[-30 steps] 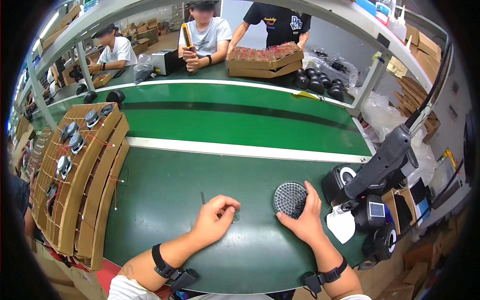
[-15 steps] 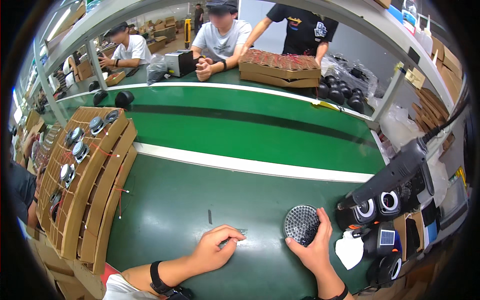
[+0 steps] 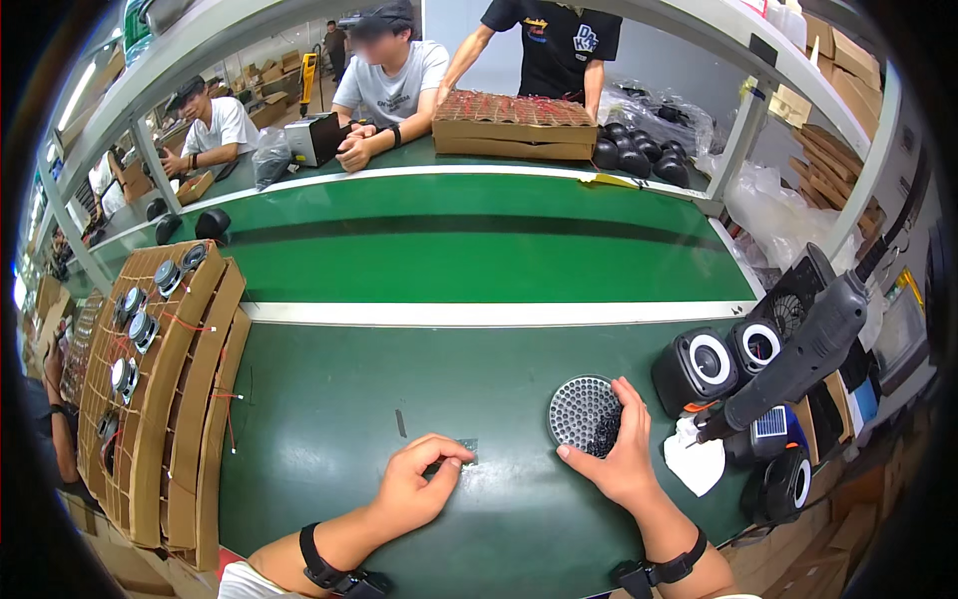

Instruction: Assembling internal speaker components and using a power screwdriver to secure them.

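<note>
My right hand [image 3: 621,450] curls round the right side of a round grey dish [image 3: 575,403] with a honeycomb of small holes, thumb at the near edge and fingers at the far one. Small black pieces, perhaps screws, are heaped in the dish's lower right part. To the left, my left hand [image 3: 419,484] rests on the green table with thumb and forefinger closed together. Its fingertips lie beside a small clear patch [image 3: 469,452] on the tabletop; whatever they may pinch is too small to see.
Stacked cardboard trays [image 3: 170,399] with round speakers and red wires stand at left. A power screwdriver [image 3: 798,349] hangs at right over black speaker housings [image 3: 695,367] and a white cloth [image 3: 695,457]. Beyond a green belt [image 3: 479,260], co-workers sit and stand near a wired carton [image 3: 514,130].
My view has turned and shifted, so the table and belt appear more level. Both hands keep nearly the same places, and the hanging screwdriver appears farther right relative to the housings.
</note>
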Tool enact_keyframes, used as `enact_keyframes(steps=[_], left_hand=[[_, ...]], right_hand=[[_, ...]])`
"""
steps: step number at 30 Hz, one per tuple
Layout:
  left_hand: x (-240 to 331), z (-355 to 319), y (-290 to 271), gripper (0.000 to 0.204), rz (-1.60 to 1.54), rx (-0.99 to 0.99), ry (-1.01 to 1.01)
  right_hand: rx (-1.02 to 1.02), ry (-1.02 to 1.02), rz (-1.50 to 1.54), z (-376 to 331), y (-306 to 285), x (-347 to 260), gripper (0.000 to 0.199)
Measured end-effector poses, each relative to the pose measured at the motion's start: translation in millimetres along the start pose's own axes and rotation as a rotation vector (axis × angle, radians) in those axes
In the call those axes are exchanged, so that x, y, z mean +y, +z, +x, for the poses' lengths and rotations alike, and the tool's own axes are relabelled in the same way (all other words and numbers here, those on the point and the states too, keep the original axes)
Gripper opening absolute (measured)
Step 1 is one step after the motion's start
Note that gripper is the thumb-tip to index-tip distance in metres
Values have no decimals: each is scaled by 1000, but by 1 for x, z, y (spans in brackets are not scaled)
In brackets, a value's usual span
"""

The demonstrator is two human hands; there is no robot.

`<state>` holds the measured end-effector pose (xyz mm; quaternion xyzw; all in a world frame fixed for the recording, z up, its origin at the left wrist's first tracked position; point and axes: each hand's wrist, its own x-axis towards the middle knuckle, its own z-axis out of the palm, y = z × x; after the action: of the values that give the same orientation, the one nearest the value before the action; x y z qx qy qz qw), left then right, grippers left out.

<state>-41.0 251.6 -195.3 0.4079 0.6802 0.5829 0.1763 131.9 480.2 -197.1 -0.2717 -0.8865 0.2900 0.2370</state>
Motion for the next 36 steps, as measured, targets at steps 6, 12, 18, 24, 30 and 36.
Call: enact_keyframes(steps=[6, 12, 18, 24, 30, 36], left_hand=[[-5, -1, 2, 14, 23, -8, 8], [-4, 0, 5, 16, 30, 12, 23], [-7, 5, 5, 15, 40, 1, 12], [-6, -1, -5, 15, 78, -4, 92], [55, 9, -11, 17, -255, -154, 30], [180, 5, -49, 18, -565, -355, 436]], right_hand=[[-5, -40, -6, -2, 0, 8, 109], [21, -37, 4, -2, -2, 5, 106], [-17, 2, 32, 1, -1, 8, 108], [3, -37, 38, 4, 1, -4, 108], [-4, 53, 59, -4, 0, 7, 107], [-33, 67, 92, -2, -1, 5, 106]])
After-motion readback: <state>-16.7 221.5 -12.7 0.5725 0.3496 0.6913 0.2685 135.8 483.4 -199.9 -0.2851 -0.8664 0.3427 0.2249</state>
